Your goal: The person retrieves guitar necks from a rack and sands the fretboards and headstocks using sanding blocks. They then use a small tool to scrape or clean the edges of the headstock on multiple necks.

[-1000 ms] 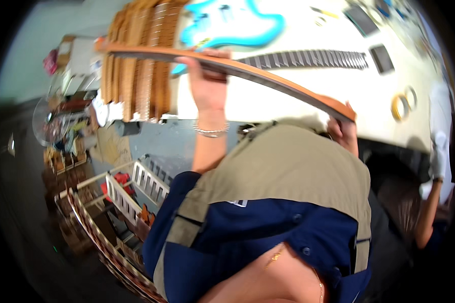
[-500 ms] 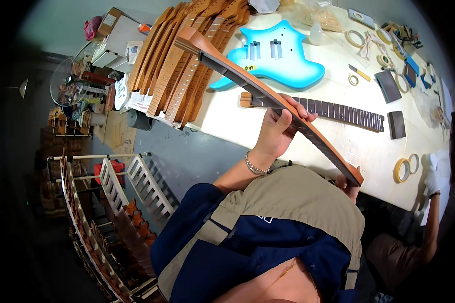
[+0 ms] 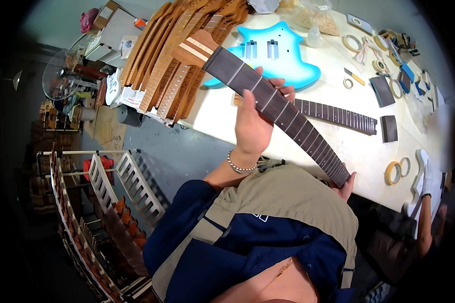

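A guitar neck (image 3: 299, 130) with a dark fretted fingerboard slants across in front of me, fingerboard facing up, its striped wooden headstock (image 3: 197, 48) at the upper left. My left hand (image 3: 254, 126), with a beaded bracelet at the wrist, is closed around it from underneath; the thumb lies on the near edge and fingertips show past the far edge. At the lower end my right hand (image 3: 346, 187) grips the heel, partly hidden by the neck. Behind it on the table lie a second fretted neck (image 3: 338, 115) and a blue-and-white guitar body (image 3: 294, 70), both partly covered.
Many wooden necks (image 3: 159, 65) stand in rows at the table's left. Tape rolls (image 3: 393, 173), dark sanding blocks (image 3: 389, 129) and a yellow-handled knife (image 3: 358, 77) lie to the right. A co-worker's gloved hand (image 3: 427, 179) touches a white piece at far right. A rack (image 3: 141, 184) stands lower left.
The neck has rolled in my hands from edge-on to fingerboard up. My left hand has shifted toward the headstock, its thumb now upright. The co-worker's white piece has come into view.
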`<state>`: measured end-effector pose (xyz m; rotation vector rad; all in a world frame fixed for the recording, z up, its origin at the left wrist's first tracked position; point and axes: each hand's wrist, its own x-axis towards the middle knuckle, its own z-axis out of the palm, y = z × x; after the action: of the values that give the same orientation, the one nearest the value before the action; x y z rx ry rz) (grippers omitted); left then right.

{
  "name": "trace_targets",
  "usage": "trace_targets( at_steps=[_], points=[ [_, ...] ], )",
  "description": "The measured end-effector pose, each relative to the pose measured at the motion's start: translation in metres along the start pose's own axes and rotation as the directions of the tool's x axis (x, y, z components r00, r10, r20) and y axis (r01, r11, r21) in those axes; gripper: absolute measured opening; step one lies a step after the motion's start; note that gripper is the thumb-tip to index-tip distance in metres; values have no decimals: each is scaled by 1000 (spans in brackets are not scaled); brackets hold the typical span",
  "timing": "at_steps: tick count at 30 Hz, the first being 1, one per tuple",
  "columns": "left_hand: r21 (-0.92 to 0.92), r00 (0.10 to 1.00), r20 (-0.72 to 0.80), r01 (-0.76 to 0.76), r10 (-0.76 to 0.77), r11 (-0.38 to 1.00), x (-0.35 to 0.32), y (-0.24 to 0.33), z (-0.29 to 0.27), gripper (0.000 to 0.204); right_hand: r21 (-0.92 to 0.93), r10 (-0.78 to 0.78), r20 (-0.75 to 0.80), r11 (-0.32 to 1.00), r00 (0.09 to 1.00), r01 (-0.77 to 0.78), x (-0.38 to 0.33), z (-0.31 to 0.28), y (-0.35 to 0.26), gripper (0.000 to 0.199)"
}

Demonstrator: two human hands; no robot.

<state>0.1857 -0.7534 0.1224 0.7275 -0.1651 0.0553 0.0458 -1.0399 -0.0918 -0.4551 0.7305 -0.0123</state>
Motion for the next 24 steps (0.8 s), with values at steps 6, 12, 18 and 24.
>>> trace_targets(
  at_steps=[6,12,18,24],
  points=[
    [-98,990,83,-104,112,990,11,18,-5,65,21,47,-98,999,994,-45,-5,-9,-2,60],
    [-73,983,120,-127,136,989,11,7,-47,62,-188,284,-162,931,945,-312,-13,-12,-33,49],
    [-92,869,-465,142,-168,986,-30,-60,-132,40,-545,35,-174,829,984,-126,-40,-10,-88,29],
    [84,736,-623,400,-265,913,-64,-128,-122,35,-833,-45,-351,471,935,-290,-13,-5,-120,24]
  ],
)
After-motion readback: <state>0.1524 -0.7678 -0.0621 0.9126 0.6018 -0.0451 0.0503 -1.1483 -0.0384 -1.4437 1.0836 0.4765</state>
